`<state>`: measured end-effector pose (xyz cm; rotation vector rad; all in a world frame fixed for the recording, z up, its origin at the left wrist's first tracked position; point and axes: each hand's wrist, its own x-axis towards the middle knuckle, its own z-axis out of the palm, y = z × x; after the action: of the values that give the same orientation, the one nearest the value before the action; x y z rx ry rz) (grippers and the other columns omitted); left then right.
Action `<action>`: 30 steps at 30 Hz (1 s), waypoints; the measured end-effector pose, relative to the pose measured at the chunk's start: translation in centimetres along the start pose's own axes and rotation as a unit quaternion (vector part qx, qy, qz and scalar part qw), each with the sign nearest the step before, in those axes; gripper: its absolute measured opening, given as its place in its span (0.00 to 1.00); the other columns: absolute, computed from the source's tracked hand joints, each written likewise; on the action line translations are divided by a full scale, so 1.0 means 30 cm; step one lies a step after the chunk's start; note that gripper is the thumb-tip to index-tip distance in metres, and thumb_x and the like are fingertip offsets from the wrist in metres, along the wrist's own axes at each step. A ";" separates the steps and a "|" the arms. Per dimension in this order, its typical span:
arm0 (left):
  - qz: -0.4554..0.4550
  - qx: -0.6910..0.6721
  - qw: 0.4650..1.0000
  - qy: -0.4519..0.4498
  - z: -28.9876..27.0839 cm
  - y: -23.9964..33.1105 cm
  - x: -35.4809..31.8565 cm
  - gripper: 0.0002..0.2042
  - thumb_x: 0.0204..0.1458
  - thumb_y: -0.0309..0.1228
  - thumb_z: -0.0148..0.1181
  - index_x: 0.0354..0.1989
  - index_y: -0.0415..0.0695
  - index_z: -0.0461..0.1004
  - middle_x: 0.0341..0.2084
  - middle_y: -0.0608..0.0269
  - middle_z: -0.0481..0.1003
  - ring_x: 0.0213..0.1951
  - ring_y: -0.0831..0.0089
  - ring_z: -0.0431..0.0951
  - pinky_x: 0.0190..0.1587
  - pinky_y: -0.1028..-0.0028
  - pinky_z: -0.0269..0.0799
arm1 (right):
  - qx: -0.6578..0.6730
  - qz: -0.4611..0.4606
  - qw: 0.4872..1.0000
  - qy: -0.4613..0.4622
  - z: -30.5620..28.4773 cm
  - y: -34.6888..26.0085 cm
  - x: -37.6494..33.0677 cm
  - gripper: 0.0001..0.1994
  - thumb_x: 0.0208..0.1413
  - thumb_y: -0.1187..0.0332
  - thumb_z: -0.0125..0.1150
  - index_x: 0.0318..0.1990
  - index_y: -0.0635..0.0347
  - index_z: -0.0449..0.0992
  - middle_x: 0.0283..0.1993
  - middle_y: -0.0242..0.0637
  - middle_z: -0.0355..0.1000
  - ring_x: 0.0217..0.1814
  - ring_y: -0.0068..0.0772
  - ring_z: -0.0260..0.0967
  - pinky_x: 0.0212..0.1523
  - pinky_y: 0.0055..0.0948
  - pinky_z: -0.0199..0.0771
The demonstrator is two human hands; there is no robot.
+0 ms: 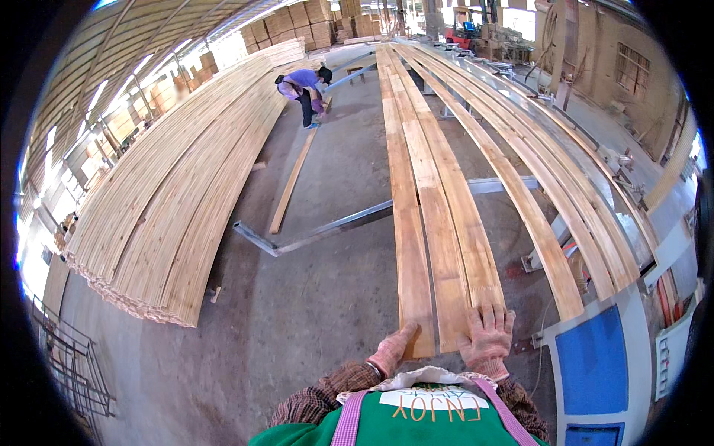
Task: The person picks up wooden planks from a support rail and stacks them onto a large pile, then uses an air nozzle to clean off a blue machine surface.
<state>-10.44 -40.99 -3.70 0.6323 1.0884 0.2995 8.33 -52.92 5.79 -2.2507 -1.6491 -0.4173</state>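
- Nearest, just behind the fingers, is green clothing (pixel 312 435) with purple checked straps (pixel 348 420)
- The left hand (pixel 393 349), which looks gloved in pink, touches the left edge of the left board (pixel 413 297), near its end; a part of the fingers is hidden, so I cannot tell if they are clamped on it
- The right hand (pixel 489 342), gloved similarly, rests on the near end of the right board (pixel 476 260), with fingers stretched and a little apart
- Between the two hands ends the middle board (pixel 444 275); a narrow gap divides it from the left one
- These three boards run far forward from the fingers; they are long, flat and light brown, with darker reddish patches and a visible grain
- To the right of the right fingers stands a white cabinet (pixel 637 364) with a blue panel (pixel 593 364), which hides its inside
- Beyond the right fingers, more boards (pixel 547 256) lie on the right
- Forward of the left fingers is a grey metal frame (pixel 335 227)
- Well left of them is a big pale stack of boards (pixel 178 208)
- Farther ahead, a co-worker (pixel 305 80) bends beside a loose board (pixel 296 178)
- Farthest is a red forklift (pixel 461 37)
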 end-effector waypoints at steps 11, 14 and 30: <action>-0.003 -0.051 0.998 -0.035 -0.041 -0.030 0.034 0.30 0.61 0.54 0.64 0.63 0.45 0.74 0.54 0.61 0.76 0.49 0.61 0.79 0.45 0.59 0.82 | 0.012 -0.001 0.998 0.063 0.011 -0.018 0.012 0.29 0.33 0.57 0.70 0.48 0.57 0.78 0.52 0.42 0.69 0.60 0.53 0.65 0.66 0.61 0.58; -0.014 -0.024 0.999 -0.018 -0.038 -0.010 0.004 0.30 0.60 0.54 0.64 0.63 0.46 0.74 0.54 0.62 0.76 0.50 0.62 0.78 0.47 0.59 0.81 | 0.020 -0.004 0.998 0.062 0.016 -0.018 0.011 0.29 0.34 0.57 0.70 0.48 0.58 0.78 0.53 0.42 0.69 0.60 0.54 0.65 0.66 0.62 0.57; 0.053 0.228 0.970 0.057 -0.034 0.020 0.018 0.30 0.60 0.53 0.63 0.62 0.41 0.73 0.51 0.56 0.77 0.47 0.60 0.78 0.51 0.64 0.76 | -0.007 -0.018 0.996 0.093 0.011 0.019 -0.007 0.28 0.33 0.56 0.71 0.46 0.59 0.79 0.51 0.42 0.73 0.57 0.51 0.68 0.61 0.61 0.63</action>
<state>-11.07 -39.91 -4.06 1.0977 1.2483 0.1779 8.83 -53.12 5.37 -2.1239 -1.5974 -0.6285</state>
